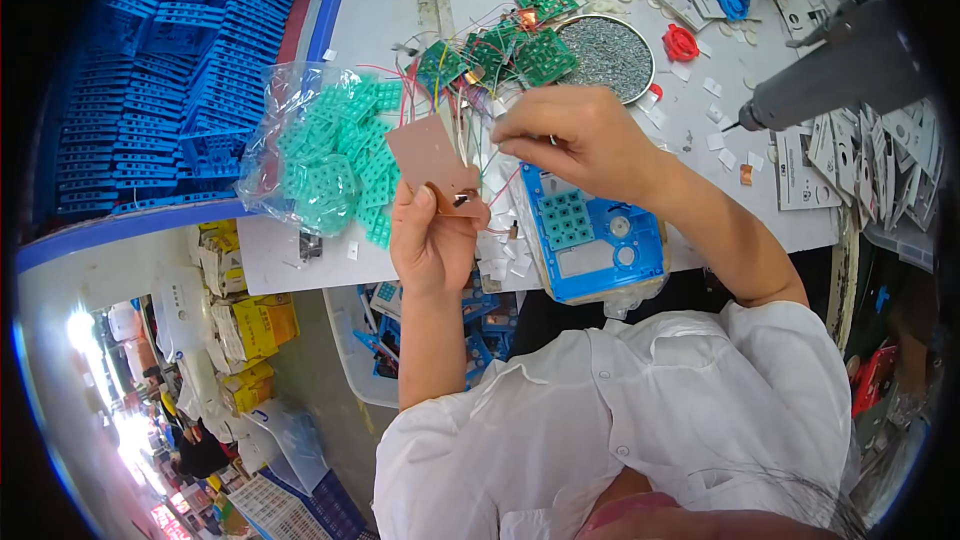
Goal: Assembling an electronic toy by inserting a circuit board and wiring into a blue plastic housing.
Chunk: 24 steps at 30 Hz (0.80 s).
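Observation:
My left hand (pixel 435 240) holds up a brown circuit board (pixel 432 158), its thumb on the lower edge near a small black part. Thin wires trail from the board. Just right of it, my right hand (pixel 585 140) is closed in a pinch, with a thin wire (pixel 487 158) at its fingertips; the exact grip is partly hidden. Below the right hand lies a blue plastic housing (pixel 645 255), with a teal rubber keypad (pixel 567 220) set into it. Behind both hands, several green circuit boards (pixel 547 58) lie in a tangle of coloured wires.
Left, a clear bag spills teal keypads (pixel 335 145) beside stacked blue housings (pixel 150 90). A round dish of small metal screws (pixel 605 55) stands behind the right hand. An electric screwdriver (pixel 830 70) hangs at right, above flat printed panels (pixel 850 155). A bin (pixel 350 350) sits below the table edge.

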### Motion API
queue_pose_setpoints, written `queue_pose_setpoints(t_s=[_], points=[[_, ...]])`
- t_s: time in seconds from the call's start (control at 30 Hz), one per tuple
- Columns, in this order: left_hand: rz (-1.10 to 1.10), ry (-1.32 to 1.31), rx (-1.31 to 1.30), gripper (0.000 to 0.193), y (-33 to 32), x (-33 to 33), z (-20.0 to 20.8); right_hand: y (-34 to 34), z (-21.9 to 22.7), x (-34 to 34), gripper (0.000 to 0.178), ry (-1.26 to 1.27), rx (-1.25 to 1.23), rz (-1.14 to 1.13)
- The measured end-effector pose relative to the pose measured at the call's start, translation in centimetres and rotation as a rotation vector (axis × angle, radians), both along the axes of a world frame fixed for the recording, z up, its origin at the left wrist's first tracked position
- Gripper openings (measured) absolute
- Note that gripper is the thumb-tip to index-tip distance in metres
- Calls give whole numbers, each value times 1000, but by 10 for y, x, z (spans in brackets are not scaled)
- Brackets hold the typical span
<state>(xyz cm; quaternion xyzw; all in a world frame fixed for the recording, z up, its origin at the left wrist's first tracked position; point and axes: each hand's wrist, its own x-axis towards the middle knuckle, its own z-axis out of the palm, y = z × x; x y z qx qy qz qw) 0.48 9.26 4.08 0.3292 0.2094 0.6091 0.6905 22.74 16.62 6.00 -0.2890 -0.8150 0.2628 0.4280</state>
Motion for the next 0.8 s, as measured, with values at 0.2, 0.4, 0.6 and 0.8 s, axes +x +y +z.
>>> queue_pose_setpoints(t_s=[0.2,0.4,0.6,0.8], points=[[-47,-128,59,34,1,-6,-15,-6,-1,-6,18,17,-433,326],[-42,-175,12,34,0,-1,-11,-19,4,-10,34,130,-1201,573],[86,109,63,37,-5,-8,-5,-36,40,26,35,-40,-1020,306],[4,197,64,41,-12,14,-5,-27,17,9,27,364,-1170,334]])
